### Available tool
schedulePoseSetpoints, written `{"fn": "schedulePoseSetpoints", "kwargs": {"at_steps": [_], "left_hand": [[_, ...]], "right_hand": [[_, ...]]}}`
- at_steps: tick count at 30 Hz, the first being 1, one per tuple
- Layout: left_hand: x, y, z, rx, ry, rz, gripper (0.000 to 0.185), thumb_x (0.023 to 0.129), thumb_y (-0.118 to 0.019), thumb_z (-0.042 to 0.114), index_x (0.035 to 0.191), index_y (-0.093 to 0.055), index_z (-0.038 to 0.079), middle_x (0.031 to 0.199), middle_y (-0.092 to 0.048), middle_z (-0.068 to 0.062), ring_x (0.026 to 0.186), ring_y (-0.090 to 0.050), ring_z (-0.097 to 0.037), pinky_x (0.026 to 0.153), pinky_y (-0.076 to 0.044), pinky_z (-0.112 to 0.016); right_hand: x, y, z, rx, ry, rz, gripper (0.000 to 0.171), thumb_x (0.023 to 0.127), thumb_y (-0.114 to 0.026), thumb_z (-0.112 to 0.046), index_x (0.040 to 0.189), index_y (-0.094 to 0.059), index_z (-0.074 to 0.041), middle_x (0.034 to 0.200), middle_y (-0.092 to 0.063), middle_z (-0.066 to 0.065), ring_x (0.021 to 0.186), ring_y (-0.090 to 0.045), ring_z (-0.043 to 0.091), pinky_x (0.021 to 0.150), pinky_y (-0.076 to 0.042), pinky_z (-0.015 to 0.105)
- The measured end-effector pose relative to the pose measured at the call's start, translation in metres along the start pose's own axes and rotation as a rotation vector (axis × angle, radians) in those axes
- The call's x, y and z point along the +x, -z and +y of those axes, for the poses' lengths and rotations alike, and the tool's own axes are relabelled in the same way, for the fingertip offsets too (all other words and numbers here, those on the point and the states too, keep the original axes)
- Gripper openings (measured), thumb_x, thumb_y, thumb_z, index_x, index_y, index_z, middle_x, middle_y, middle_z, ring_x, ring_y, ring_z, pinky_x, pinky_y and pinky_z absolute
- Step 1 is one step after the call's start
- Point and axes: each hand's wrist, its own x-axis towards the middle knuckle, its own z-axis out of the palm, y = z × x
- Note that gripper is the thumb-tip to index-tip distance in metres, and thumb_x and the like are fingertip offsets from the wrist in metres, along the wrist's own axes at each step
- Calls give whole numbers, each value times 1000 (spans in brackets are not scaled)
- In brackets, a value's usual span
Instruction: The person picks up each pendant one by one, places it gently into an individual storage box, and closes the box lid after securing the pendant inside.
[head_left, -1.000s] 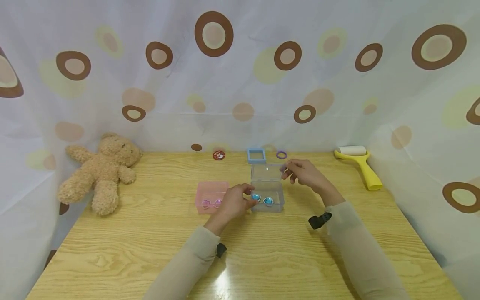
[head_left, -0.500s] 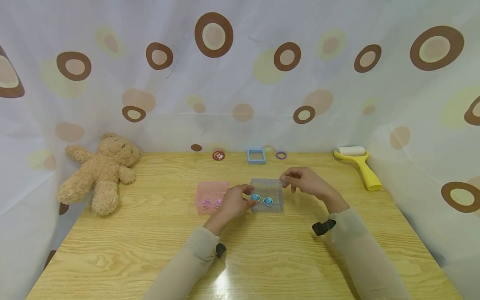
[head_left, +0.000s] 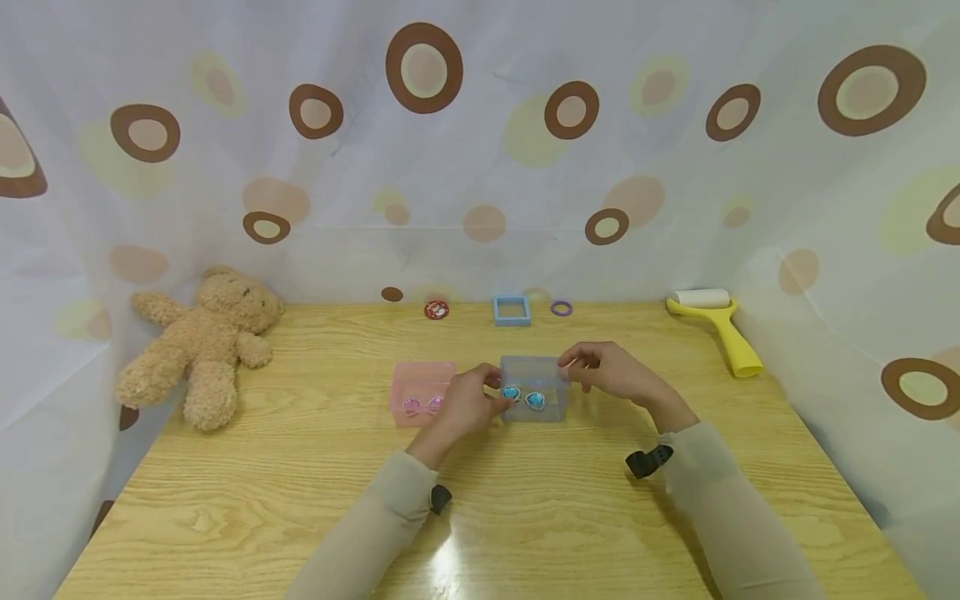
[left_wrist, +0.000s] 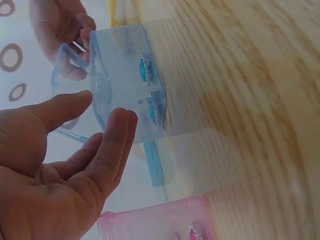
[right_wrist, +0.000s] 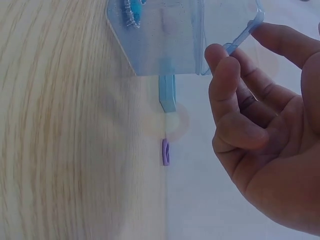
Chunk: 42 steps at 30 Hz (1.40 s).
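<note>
A clear blue plastic box (head_left: pixel 551 408) with a hinged lid (right_wrist: pixel 237 22) stands on the table. Two blue gems with silvery trim, one of them a blue gem (head_left: pixel 535 401), lie inside it. My left hand (head_left: pixel 468 406) holds the box's left end, thumb toward the front and fingers behind. My right hand (head_left: pixel 611 371) pinches the lid's edge between thumb and fingers; the lid stands tilted over the box, partly raised. Left of it sits a pink box (head_left: pixel 401 396) with two pink gems, one a pink gem (head_left: pixel 412 406), partly hidden by my left hand.
Along the back edge lie a red round badge (head_left: pixel 437 310), a light blue square frame (head_left: pixel 512 322) and a purple ring (head_left: pixel 562 308). A teddy bear (head_left: pixel 206 342) leans at the left. A yellow-handled lint roller (head_left: pixel 727 333) lies at the right on the wooden table (head_left: pixel 570 517).
My right hand has brought the blue box's lid forward and down from its upright, fully opened position. The left hand has stayed at the box's left end.
</note>
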Motion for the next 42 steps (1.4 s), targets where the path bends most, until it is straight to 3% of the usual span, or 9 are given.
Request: {"fn": "schedulePoseSetpoints", "kwargs": {"at_steps": [8, 18, 30, 37, 42], "left_hand": [[-2, 1, -1, -31, 1, -13, 72, 86, -79, 11, 149, -43, 8, 126, -66, -17, 101, -73, -28, 82, -60, -36], [-4, 4, -4, 2, -25, -10, 54, 90, -75, 25, 139, -56, 10, 121, -69, -14, 104, -70, -29, 83, -59, -38], [-5, 2, -2, 2, -26, 8, 49, 92, -73, 22, 136, -57, 7, 114, -70, -13, 98, -73, -26, 76, -59, -34], [-5, 2, -2, 14, -33, 8, 49, 92, -72, 20, 136, -57, 6, 117, -70, -14, 100, -73, -28, 78, -60, -35], [-6, 11, -5, -9, -45, 24, 42, 94, -70, 21, 131, -62, 5, 119, -70, -15, 101, -73, -29, 75, -60, -32]], "right_hand": [[2, -4, 6, -23, 15, -14, 26, 99, -62, -22, 121, -65, -9, 103, -68, 12, 82, -63, 32, 74, -54, 46], [1, -10, 6, -62, 24, -16, 34, 93, -71, -17, 124, -62, -8, 103, -69, 10, 84, -64, 24, 69, -53, 37], [0, -10, 5, -68, 33, -8, 37, 91, -73, -17, 125, -61, -6, 106, -67, 12, 83, -61, 19, 67, -50, 31], [-2, -10, 6, -76, 57, -15, 38, 92, -73, -19, 125, -61, -6, 106, -67, 13, 87, -62, 21, 73, -51, 33], [-3, -4, 5, -89, 55, 6, 33, 97, -66, -21, 127, -61, -7, 108, -69, 12, 88, -67, 31, 77, -56, 43]]}}
